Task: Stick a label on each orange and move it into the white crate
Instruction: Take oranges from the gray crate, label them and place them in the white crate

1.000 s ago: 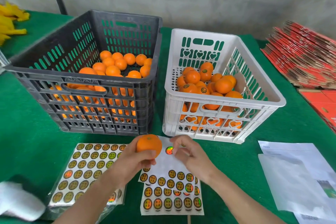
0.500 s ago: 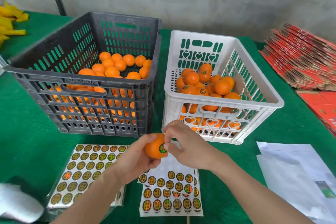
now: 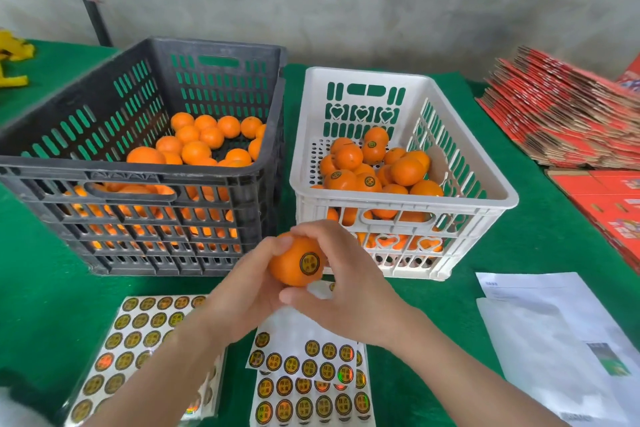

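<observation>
The left hand (image 3: 242,302) and right hand (image 3: 346,291) share a close grip on one orange (image 3: 289,269), over the green worktop (image 3: 41,288), just before the white crate (image 3: 460,203). Its label (image 3: 309,263), on a fingertip a second ago, is now stuck on. It probably goes into the crate next.

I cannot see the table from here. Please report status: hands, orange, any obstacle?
Left hand and right hand both grip one orange. Label on it. Orange held before white crate, not yet inside. No obstacle seen.
</observation>
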The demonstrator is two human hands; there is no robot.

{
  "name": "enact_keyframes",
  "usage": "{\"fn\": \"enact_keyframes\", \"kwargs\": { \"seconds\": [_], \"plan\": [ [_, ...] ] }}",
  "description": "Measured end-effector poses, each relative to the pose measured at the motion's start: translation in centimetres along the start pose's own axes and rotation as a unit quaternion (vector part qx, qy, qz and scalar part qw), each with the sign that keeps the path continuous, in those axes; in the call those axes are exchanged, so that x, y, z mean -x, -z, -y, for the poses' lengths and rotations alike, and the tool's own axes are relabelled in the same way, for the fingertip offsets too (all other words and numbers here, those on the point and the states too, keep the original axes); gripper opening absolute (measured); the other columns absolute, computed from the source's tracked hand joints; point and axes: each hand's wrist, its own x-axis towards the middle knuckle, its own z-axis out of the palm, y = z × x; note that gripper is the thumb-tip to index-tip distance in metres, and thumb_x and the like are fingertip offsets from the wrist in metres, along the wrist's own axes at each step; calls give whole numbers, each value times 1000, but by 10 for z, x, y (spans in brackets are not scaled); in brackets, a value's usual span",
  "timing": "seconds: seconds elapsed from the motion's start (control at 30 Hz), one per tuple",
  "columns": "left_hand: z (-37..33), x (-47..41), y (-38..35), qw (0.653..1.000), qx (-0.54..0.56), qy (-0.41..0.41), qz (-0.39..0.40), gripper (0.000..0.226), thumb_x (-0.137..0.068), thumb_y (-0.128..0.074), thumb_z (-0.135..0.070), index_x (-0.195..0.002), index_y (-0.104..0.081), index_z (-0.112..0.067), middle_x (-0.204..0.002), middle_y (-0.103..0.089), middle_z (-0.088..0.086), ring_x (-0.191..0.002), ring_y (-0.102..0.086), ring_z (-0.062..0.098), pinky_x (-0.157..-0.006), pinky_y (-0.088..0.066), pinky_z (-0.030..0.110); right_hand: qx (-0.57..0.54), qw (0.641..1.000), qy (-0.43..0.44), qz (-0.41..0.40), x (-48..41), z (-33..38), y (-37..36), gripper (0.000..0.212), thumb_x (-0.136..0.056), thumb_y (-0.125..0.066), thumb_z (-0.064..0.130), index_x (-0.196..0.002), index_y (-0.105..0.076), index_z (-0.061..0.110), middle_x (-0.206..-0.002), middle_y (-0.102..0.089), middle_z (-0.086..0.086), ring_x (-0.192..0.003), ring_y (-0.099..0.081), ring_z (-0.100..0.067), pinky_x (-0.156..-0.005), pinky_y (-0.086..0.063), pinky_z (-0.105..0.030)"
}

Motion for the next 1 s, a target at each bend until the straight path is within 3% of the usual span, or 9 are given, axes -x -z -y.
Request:
{"fn": "enact_keyframes", "kwargs": {
  "seconds": [0.1, 0.27, 0.37, 0.5, 0.67, 0.77, 0.83, 0.9, 1.0],
  "plan": [
    [-31, -5, -20, 983, -164, -75, 8, 48, -89, -50, -52, -114, -58, -12, -94, -67, 12, -78, -63, 18, -64, -51, 31, -29, 995, 33, -94, -15, 5, 21, 53, -71, -72, 27, -117, -46, 26, -112, -49, 8, -101, -45, -2, -80, -41, -14],
    [-94, -30, -30, 845, -426, -289, -145, 27, -96, -41, -47, -97, -60, -27, -96, -67, -3, -68, -64, 4, -63, -50, 25, -30, 984, -58, -168, -69, -22, 94, 41, -69, -70, 35, -99, -42, 41, -91, -48, 24, -84, -52, 5, -60, -40, -8],
    [-123, -47, -9, 774, -467, -343, -256, 13, -94, -52, -18, -88, -61, -25, -88, -68, 2, -62, -61, 4, -63, -47, 23, 182, 960, -214, 23, -103, -72, 130, 36, -73, -69, 27, -104, -52, 22, -91, -55, 6, -71, -48, -6, -52, -33, -24],
    [-141, -57, 27, 705, -568, -270, -328, 9, -90, -56, -16, -89, -64, -21, -83, -66, 5, -79, -63, 25, -73, -49, 34, 324, 839, -276, 339, -125, -119, 119, 10, -87, -55, 24, -93, -54, 17, -116, -57, -8, -84, -53, -17, -67, -41, -28],
    [-146, -58, 52, 696, -589, -229, -341, 14, -92, -53, -8, -95, -65, -14, -86, -66, 6, -68, -62, 21, -61, -45, 27, 485, 758, -283, 332, -124, -138, 104, 27, -93, -42, 34, -117, -53, 28, -94, -41, 0, -119, -43, -23, -106, -32, -46],
    [-153, -52, 69, 677, -598, -220, -368, 20, -93, -48, -5, -102, -63, -12, -87, -66, 5, -68, -59, 18, -58, -42, 25, 385, 850, -218, 286, -134, -126, 114, 9, -85, -62, 26, -91, -58, 20, -90, -51, 2, -95, -52, -24, -78, -47, -32],
    [-159, -49, 82, 663, -605, -212, -387, 21, -92, -47, -3, -106, -63, -8, -94, -66, 12, -76, -56, 22, -67, -41, 28, 243, 955, -162, 46, -147, -97, 114, 14, -85, -64, 24, -98, -60, 18, -96, -57, 3, -93, -54, -22, -74, -45, -28],
    [-161, -47, 94, 655, -616, -187, -396, 23, -91, -48, -2, -110, -62, -6, -102, -65, 16, -82, -52, 23, -71, -39, 30, 113, 979, -70, -153, -165, -62, 100, 19, -87, -62, 16, -105, -63, 11, -97, -62, 0, -86, -56, -14, -76, -42, -21],
    [-159, -50, 102, 675, -588, -178, -409, 28, -91, -46, -3, -115, -59, -9, -105, -66, 15, -84, -55, 24, -68, -41, 30, 39, 988, 45, -140, -190, -8, 61, 11, -85, -63, 10, -95, -67, 7, -85, -64, -1, -75, -53, -9, -70, -38, -13]
  ]
}}
